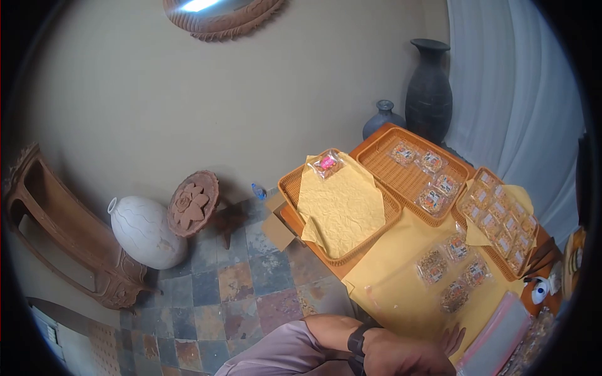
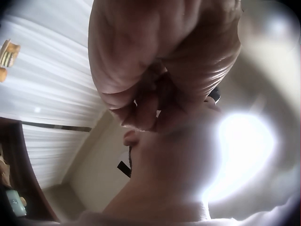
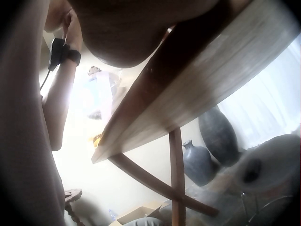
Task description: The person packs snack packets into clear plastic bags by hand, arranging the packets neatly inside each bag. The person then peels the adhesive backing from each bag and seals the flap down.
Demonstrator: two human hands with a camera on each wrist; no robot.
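Observation:
Raised close to the head camera, my left hand (image 1: 407, 357) is on a strapped wrist, seen from its back. In the left wrist view my left hand (image 2: 160, 56) has its fingers curled in below the chin and neck, and no object shows between them. My right hand (image 1: 453, 338) shows only its fingertips, loosely extended over the yellow paper (image 1: 389, 269) near a stack of clear bags (image 1: 495, 335). The right wrist view has my right hand (image 3: 127, 33) dark and blurred beside the table's edge. Several packets (image 1: 454, 272) lie on the paper.
A paper-lined basket (image 1: 392, 216) holds one pink-labelled packet (image 1: 327, 164). Behind it, another basket (image 1: 376, 147) holds several packets, and a third (image 1: 511, 272) at right is filled with them. Dark vases (image 1: 429, 94) stand behind the table; a cardboard box (image 1: 276, 229) is beside it.

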